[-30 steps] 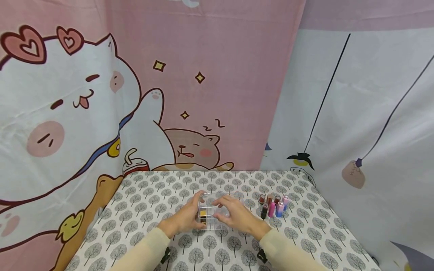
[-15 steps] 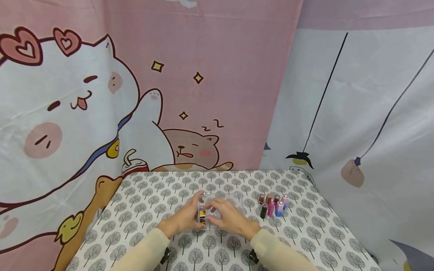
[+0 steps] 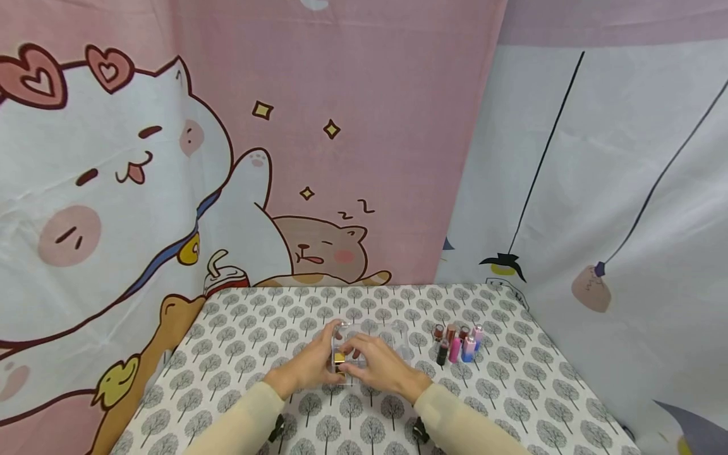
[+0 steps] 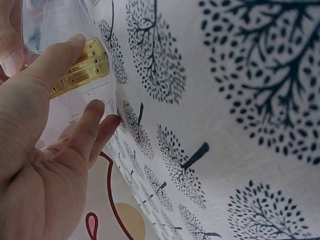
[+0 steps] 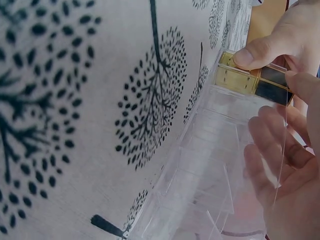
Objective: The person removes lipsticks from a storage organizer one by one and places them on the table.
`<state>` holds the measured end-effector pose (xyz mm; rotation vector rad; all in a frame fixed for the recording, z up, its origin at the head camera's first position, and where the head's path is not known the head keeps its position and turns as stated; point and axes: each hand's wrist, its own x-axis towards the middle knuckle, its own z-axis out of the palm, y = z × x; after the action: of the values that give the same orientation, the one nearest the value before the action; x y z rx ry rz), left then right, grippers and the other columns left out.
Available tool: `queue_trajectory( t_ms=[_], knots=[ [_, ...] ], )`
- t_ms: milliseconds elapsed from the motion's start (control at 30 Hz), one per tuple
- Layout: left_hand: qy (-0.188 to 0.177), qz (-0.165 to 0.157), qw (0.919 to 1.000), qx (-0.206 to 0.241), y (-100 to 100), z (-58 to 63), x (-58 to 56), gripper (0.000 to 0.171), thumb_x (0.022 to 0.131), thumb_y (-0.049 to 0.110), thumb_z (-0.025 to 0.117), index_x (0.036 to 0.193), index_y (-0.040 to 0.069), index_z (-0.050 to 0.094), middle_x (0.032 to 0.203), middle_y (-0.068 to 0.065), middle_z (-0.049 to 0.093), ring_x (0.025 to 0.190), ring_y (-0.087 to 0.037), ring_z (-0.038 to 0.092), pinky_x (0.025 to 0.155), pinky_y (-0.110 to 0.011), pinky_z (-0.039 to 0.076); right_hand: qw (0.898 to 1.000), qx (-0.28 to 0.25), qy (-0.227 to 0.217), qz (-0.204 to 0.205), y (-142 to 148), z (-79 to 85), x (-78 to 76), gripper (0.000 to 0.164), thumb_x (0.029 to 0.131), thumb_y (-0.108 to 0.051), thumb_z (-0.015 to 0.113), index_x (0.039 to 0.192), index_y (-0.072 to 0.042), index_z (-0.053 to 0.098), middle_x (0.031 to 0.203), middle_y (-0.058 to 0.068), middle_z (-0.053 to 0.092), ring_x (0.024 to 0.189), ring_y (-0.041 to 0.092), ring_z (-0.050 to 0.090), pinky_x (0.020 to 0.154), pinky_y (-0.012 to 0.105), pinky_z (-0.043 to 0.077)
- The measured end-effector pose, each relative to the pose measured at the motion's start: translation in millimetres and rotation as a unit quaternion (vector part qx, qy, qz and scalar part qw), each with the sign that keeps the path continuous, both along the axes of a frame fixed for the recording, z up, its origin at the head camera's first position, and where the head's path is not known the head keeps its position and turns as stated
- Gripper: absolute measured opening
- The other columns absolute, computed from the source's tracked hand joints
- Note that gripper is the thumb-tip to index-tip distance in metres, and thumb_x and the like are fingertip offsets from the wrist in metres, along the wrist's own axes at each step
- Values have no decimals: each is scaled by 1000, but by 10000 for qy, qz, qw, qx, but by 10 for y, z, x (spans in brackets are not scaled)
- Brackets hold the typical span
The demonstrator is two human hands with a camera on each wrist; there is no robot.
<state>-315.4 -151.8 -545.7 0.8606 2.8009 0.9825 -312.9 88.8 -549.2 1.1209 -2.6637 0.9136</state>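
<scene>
A clear plastic organizer with several compartments is on the table between both hands. My left hand grips its left end, thumb on the near side and fingers on the far side. In that end compartment stand lipstick tubes with gold lower parts and black tops, side by side; their gold parts also show through the wall in the left wrist view. The right hand reaches over the organizer. Its thumb and fingers close about a lipstick's black top, and the other fingers curl over the neighbouring compartments.
Several lipsticks and small tubes stand in a group to the right, among them a bright pink tube, a dark one and a pink-and-blue one. A white cloth printed with trees covers the table. Cartoon curtains hang behind.
My right hand has moved left across the organizer, from its middle to the lipsticks at the left end. The left hand keeps its grip there.
</scene>
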Motion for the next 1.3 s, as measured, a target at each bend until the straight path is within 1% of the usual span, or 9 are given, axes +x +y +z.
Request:
queue_trajectory(
  t_ms=[133,233,467,567,767,867,1067,1200,1300],
  knots=[
    [30,22,10000,-48,6,6,1,135,83,23,108,183,15,17,164,-24,59,120,-26,74,109,-54,69,10000,23,-21,-13,-10,-12,-8,33,111,-32,82,138,-13,79,134,2,83,111,15,80,97,24,70],
    [63,35,10000,-53,9,14,9,136,82,23,108,183,15,17,164,-23,59,120,-27,74,109,-56,69,10000,-2,-52,-3,-14,-19,-8,33,112,-33,81,137,-12,80,128,3,84,109,11,79,96,24,70],
    [51,39,10000,-26,8,20,17,138,82,24,108,184,14,16,167,-28,57,136,-42,73,120,-65,64,10000,-39,-71,-32,-27,-24,-13,31,112,-34,80,134,-13,81,123,2,84,105,0,74,94,25,71],
    [27,30,10000,-9,9,17,15,138,82,25,108,184,13,16,168,-28,57,140,-45,71,123,-67,61,9999,-51,-121,-72,-31,-30,-7,28,112,-33,80,133,-14,81,122,-1,84,103,-3,72,93,24,70],
    [39,29,10000,-47,19,0,9,137,84,25,107,184,12,15,167,-26,57,134,-40,73,120,-63,64,9997,-75,-171,-147,-30,-19,9,25,111,-32,82,133,-19,82,120,-8,82,103,-5,71,93,22,70],
    [63,47,9999,-69,24,-5,6,137,84,25,107,184,11,15,167,-25,57,127,-35,74,116,-60,66,9998,-98,-118,-139,-28,-18,7,24,111,-32,82,132,-20,81,120,-8,82,103,-4,72,93,22,70],
    [40,75,9999,-60,22,-16,4,138,83,27,108,184,13,15,168,-23,57,128,-34,74,117,-61,66,9998,-202,-15,-82,-24,-21,3,22,112,-31,81,130,-20,81,121,-7,83,103,-4,72,94,26,71],
    [-4,70,10000,-55,15,-25,-4,139,83,27,108,185,16,14,168,-22,57,109,-20,73,101,-47,70,9995,-302,-17,-60,-12,-10,0,23,112,-31,80,129,-16,82,125,-2,84,104,-1,73,94,30,73],
    [-79,61,9999,-13,11,-31,-14,138,84,25,107,185,18,13,169,-23,56,94,-10,67,85,-32,66,9991,-403,-90,-29,0,7,0,24,113,-30,80,130,-13,81,127,2,84,104,0,73,96,36,73]
  ],
)
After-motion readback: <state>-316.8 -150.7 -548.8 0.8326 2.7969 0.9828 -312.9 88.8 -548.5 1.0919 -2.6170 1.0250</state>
